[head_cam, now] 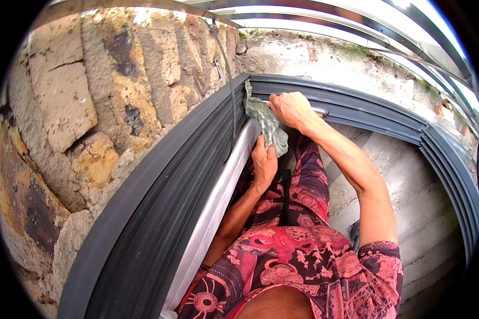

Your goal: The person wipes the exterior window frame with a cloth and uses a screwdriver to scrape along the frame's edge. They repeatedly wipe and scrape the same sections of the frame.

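My right hand (pixel 290 108) grips a tool with a dark, rounded handle (pixel 320 111); its thin metal shaft reaches left over a grey-green cloth (pixel 268 123). The tool's tip is hidden in the cloth. Lower down, my left hand (pixel 265 163) holds the cloth's hanging part between thumb and fingers. The cloth's upper end lies in the corner of a dark grey metal window frame (pixel 155 167), against its grooved tracks. A pale metallic strip (pixel 215 215) runs along the frame's inner side, just left of my left hand.
A rough brick and mortar wall (pixel 64 91) borders the frame on the left. A black cable (pixel 230 87) hangs across the frame near the corner. Metal bars (pixel 343 24) cross the top, above a mossy ledge (pixel 335 56). Grey flooring (pixel 403 207) lies at right.
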The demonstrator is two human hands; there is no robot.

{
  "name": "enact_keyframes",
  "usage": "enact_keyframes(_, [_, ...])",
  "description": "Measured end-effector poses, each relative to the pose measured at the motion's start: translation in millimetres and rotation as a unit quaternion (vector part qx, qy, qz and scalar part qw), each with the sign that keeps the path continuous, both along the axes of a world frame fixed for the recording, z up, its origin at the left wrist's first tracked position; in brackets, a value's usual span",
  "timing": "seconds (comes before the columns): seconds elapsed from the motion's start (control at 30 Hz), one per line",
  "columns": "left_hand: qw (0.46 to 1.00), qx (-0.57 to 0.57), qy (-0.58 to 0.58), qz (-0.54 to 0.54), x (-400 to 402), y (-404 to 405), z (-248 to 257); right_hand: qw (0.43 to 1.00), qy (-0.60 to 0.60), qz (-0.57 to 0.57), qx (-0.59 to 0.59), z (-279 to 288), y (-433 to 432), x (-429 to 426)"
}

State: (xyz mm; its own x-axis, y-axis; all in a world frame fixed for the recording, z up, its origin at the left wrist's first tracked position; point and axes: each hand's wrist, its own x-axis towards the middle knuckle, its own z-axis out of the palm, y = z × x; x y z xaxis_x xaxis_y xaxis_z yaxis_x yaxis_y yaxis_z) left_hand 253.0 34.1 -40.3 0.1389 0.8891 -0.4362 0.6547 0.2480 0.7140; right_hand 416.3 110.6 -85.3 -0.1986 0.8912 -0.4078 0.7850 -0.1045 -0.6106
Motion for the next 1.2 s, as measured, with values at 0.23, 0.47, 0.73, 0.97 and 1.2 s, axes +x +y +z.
enact_keyframes(0.23, [0.991, -0.040, -0.122, -0.037, 40.4, -6.4, 10.6, 0.991, 0.023, -0.133, 0.007, 3.4, -36.5, 31.2])
enact_keyframes(0.47, [0.995, -0.062, -0.076, -0.025, 40.3, -9.3, -6.3, 0.995, -0.089, -0.018, 0.049, -13.3, -29.4, 39.1])
enact_keyframes(0.73, [0.994, 0.001, -0.044, 0.097, 25.3, -6.3, -12.1, 0.987, -0.119, 0.076, 0.080, -13.7, 10.2, 7.1])
enact_keyframes(0.97, [0.999, -0.033, 0.000, -0.012, 7.0, 3.2, -12.7, 0.997, -0.058, 0.032, 0.034, -19.6, 7.5, -1.8])
enact_keyframes(1.2, [0.987, -0.088, -0.128, -0.046, 30.5, 6.0, 18.9, 0.997, 0.016, -0.069, -0.030, -0.7, -26.0, 31.5])
